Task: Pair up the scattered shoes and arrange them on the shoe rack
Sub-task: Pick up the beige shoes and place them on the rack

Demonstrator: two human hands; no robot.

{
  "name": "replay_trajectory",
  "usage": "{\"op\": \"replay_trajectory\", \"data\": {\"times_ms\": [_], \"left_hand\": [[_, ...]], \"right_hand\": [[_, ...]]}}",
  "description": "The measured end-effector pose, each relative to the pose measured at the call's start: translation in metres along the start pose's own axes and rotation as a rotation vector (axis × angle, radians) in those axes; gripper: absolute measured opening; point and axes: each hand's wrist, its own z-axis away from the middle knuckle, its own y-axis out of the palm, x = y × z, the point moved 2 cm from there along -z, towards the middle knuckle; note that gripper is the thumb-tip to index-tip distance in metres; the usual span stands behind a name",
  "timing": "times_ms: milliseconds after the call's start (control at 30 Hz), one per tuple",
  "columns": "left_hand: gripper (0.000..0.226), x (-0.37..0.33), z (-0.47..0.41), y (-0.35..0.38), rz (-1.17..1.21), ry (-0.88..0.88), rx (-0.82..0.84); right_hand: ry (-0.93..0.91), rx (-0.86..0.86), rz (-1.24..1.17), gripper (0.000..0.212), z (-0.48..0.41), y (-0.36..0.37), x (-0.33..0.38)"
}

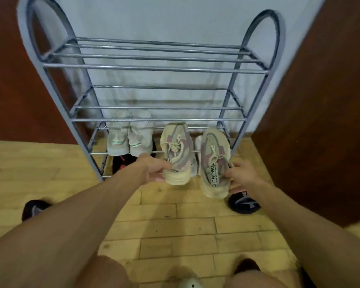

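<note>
While both arms reach to the shoe rack (pixel 233 113), left hand (pixel 152 168) is closed round the heel of the left beige-pink sneaker (pixel 178 150), right hand (pixel 242 175) grips the right beige-pink sneaker (pixel 214 161), worn cream soles, loose laces. Grey pair (pixel 129 138) sits just beyond the left hand on the same low shelf. Black slipper (pixel 244 202) lies under the right hand.

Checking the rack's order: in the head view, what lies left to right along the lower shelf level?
Grey pair → left hand → left sneaker → right sneaker → right hand.
</note>
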Motion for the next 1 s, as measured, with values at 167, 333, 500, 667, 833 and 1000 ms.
{"op": "replay_trajectory", "data": {"times_ms": [167,333,500,667,833,1000], "left_hand": [[0.013,-0.034,-0.064,0.034,0.099,0.045,0.003],[0.024,-0.057,-0.122,0.053,0.045,0.092,-0.011],[0.026,-0.058,-0.154,0.06,0.022,0.067,-0.003],[0.021,-0.055,-0.165,0.063,-0.02,0.077,-0.021],[0.023,-0.046,-0.162,0.069,-0.044,0.149,-0.102],[0.03,-0.045,-0.125,0.076,0.034,0.19,-0.093]], "right_hand": [[-0.019,-0.038,-0.132,0.016,-0.072,-0.005,0.016],[-0.024,-0.068,-0.123,0.035,-0.14,-0.006,0.029],[-0.028,-0.065,-0.106,0.034,-0.182,-0.003,0.033],[-0.04,-0.075,-0.089,0.032,-0.201,0.003,0.033],[-0.101,-0.093,0.057,0.048,-0.193,0.011,0.035],[-0.151,-0.063,0.068,0.052,-0.153,0.007,0.028]]}}
